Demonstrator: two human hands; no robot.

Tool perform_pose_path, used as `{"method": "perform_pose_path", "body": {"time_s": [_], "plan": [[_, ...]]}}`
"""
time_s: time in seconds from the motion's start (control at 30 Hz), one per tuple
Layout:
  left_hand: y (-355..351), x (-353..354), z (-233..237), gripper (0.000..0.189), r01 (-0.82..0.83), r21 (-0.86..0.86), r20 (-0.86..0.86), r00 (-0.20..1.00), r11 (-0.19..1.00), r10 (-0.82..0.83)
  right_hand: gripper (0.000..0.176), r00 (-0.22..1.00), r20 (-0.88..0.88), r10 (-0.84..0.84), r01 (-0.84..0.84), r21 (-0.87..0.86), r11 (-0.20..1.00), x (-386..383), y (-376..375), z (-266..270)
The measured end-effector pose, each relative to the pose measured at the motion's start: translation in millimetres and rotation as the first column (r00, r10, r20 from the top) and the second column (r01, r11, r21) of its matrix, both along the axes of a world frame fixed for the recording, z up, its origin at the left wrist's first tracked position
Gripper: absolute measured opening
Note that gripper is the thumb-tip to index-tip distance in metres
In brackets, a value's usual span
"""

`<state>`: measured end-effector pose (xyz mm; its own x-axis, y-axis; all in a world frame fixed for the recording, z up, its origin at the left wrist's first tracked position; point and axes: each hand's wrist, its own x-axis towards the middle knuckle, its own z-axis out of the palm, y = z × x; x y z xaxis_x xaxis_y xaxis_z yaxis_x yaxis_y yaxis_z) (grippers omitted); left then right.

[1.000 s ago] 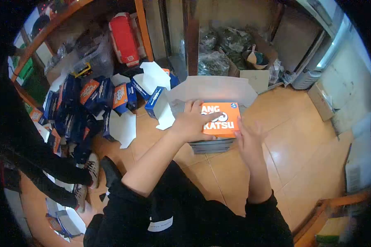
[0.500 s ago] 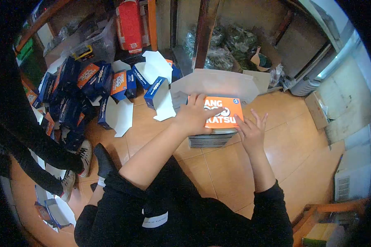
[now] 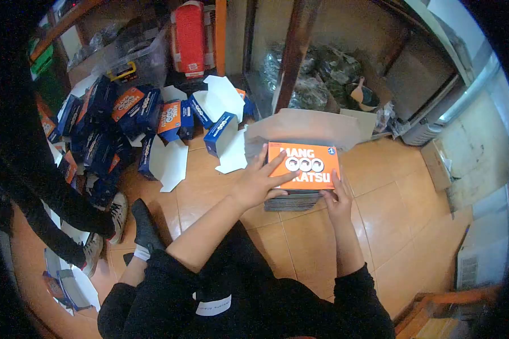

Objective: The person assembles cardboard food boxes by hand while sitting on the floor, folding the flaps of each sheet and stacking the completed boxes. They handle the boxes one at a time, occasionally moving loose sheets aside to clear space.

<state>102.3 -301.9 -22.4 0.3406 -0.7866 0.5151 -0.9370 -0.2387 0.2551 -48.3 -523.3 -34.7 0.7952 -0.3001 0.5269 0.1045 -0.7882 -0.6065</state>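
flat now: l hand (image 3: 258, 182) splayed on orange box (image 3: 304, 165), r hand (image 3: 337, 200) fingers pinching its near edge

stack (image 3: 291, 201) half hidden under box (image 3: 305, 165), co-worker (image 3: 34, 186) cropped

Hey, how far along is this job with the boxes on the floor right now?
Looks done: a heap of folded blue and orange boxes lies to the left. In hand: the left hand lies flat on the orange sheet atop the stack of flat sheets, with the right hand at its near edge. Likely left: that stack, plus a few boxes with white flaps open.
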Motion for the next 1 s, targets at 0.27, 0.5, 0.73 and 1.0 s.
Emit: {"method": "perform_pose_path", "body": {"time_s": [0.27,0.5,0.73,1.0], "plan": [[-23.9,-3.6,-28.2,0.053,-0.073,-0.011,-0.038,0.997,0.997,0.073,0.073,0.997,0.073,0.018,-0.03,0.169,0.985,18.9,-21.8,-35.5],[-7.5,-9.7,-13.4,0.057,-0.136,0.121,-0.192,0.969,0.983,0.158,0.094,0.999,-0.028,-0.028,0.037,0.446,0.894,24.5,-18.2,-59.0],[-3.4,-12.5,-30.6,0.056,-0.108,-0.063,-0.256,0.963,0.992,0.088,0.122,0.975,0.011,-0.222,0.189,0.481,0.856,9.5,13.8,-116.1],[-4.4,3.8,-39.7,0.049,-0.061,-0.119,-0.074,0.996,0.991,0.052,0.105,0.999,0.031,0.034,-0.042,0.91,0.411,61.8,29.1,-286.6]]}}
